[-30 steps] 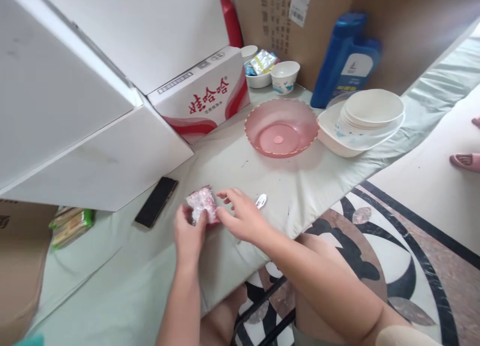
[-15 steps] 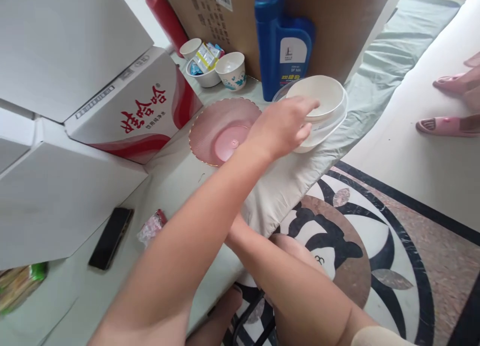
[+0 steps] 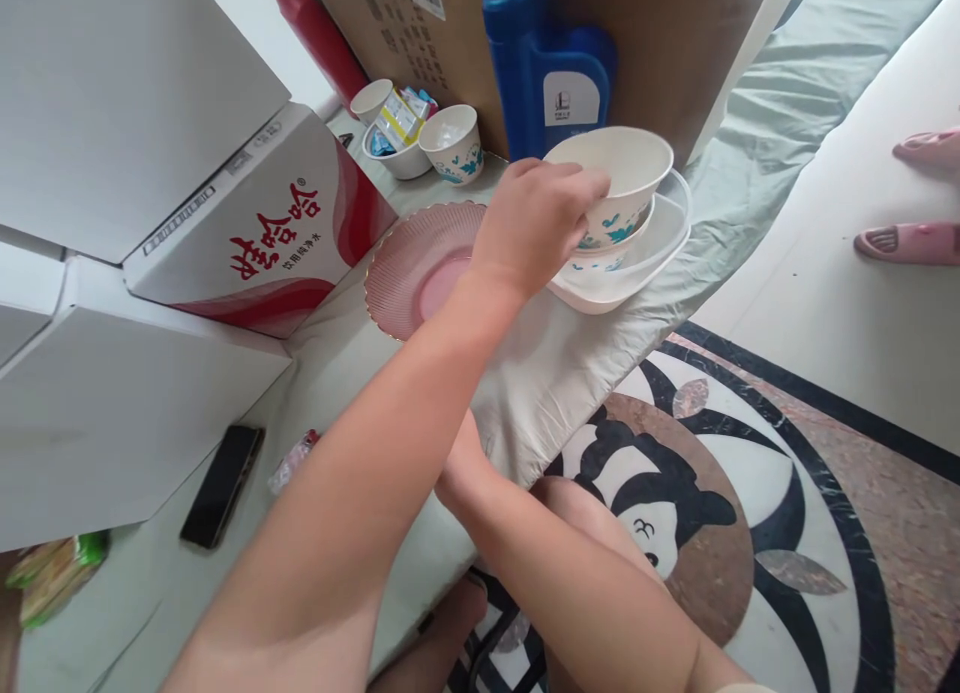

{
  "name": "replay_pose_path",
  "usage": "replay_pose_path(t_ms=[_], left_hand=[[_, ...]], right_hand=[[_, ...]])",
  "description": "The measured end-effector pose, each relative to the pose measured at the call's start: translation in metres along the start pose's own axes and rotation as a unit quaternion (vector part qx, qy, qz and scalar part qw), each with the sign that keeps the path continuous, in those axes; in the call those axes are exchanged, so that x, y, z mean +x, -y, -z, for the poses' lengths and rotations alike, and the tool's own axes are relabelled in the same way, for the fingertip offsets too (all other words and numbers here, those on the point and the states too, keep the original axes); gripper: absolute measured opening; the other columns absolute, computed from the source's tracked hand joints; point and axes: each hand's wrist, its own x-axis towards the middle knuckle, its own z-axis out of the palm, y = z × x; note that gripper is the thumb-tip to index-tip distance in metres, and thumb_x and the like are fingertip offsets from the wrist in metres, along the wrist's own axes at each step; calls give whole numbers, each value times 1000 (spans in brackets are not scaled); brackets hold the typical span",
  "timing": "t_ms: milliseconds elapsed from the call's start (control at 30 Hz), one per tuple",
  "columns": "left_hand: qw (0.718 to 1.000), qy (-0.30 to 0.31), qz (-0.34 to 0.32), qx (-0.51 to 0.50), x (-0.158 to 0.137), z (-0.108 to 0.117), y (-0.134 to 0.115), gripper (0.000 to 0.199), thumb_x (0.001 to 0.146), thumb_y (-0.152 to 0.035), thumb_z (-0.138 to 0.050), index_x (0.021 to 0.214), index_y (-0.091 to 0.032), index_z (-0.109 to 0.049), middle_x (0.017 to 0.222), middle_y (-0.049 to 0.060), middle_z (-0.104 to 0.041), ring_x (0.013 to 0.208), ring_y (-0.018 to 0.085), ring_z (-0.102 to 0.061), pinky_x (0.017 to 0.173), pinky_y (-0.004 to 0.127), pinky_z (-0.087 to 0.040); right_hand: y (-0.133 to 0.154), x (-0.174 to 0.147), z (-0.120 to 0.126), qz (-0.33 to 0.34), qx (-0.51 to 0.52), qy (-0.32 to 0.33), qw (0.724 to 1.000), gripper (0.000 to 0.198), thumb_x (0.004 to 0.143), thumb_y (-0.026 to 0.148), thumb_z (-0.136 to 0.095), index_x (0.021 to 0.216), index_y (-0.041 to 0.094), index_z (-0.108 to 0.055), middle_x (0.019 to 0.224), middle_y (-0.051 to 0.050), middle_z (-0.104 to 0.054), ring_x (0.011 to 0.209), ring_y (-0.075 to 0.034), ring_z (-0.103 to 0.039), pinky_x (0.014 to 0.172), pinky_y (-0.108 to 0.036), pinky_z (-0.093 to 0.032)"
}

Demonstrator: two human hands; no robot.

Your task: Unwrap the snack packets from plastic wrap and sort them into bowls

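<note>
One paper bowl (image 3: 626,163), upper right of centre, rim pinched by left hand (image 3: 536,218). At least one more bowl under it; whether the two touch, cannot tell. Both over one white tray (image 3: 600,295). Right hand (image 3: 461,468) mid-frame, mostly behind left forearm; finger state cannot tell.

Counter (image 3: 517,373) cloth-covered, pale green; patterned floor (image 3: 705,583) lower right; two pink slippers at right edge.

One pink dish (image 3: 409,263) at centre, partly blocked by left forearm. One blue bottle (image 3: 540,83) behind bowls. One phone (image 3: 223,486), one wrapped packet (image 3: 292,463), lower left.
</note>
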Motion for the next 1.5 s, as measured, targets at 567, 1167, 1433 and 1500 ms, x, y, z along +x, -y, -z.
replay_pose_path(t_ms=[567, 1167, 1433, 1500], left_hand=[[897, -196, 384, 100, -330, 55, 102, 28, 80, -11, -57, 101, -19, -73, 101, 7, -78, 99, 26, -69, 98, 46, -47], [853, -118, 506, -47, -444, 25, 17, 37, 79, -24, -68, 116, -25, -69, 154, 10, -48, 137, 33, -51, 114, 46, -44], [811, -203, 536, -121, -482, 35, 14, 37, 77, -21, -69, 114, -23, -67, 146, 10, -53, 136, 28, -53, 115, 45, -44], [812, -195, 540, -107, -485, 33, 14, 41, 76, -21, -70, 117, -24, -65, 146, 11, -50, 136, 30, -51, 116, 48, -42]], right_hand=[[-11, -19, -33, 101, -216, -56, 970, 37, 82, 35, -45, 117, 26, -48, 81, 1, -57, 69, -15, -60, 67, -30, -48], [-7, 15, 12, 189, -606, -252, 730, 32, 83, 41, -53, 109, 24, -60, 87, -7, -65, 82, -26, -58, 79, -41, -45], [-34, -7, -25, 178, -609, -61, 771, 40, 83, 36, -52, 119, 23, -63, 86, -5, -69, 71, -22, -62, 75, -39, -48], [-41, -15, -32, 203, -607, -32, 767, 49, 82, 34, -53, 129, 22, -59, 85, -5, -69, 68, -21, -61, 75, -38, -50]])
